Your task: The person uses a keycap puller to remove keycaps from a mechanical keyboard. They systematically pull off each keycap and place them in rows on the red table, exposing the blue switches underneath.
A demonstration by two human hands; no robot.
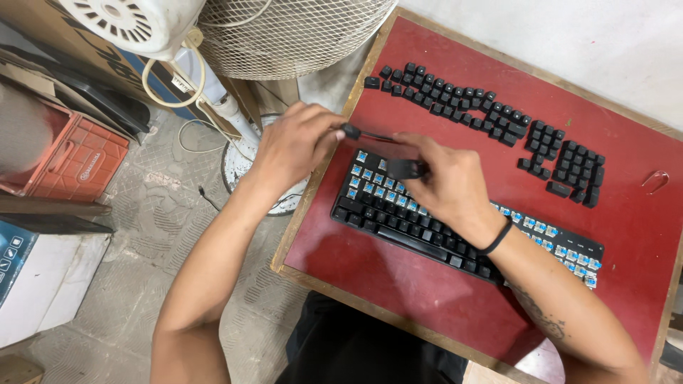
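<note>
Keycaps [491, 117] are being lined up loose on the worktop [398, 277] — easily scattered — while both hands, left hand [295, 146] and right hand [445, 181], are clamped on a black tool [363, 133] over the keyboard [398, 213].

A red-topped table [398, 277] with a wooden rim carries a black keyboard [398, 220], loose black keycaps [455, 99] and a wire puller [656, 181].

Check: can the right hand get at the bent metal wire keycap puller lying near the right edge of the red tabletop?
Probably yes. The bent wire puller lies alone on bare red tabletop, nothing over it. But the right hand is over the black keyboard and seems to grip a small dark object.
</note>
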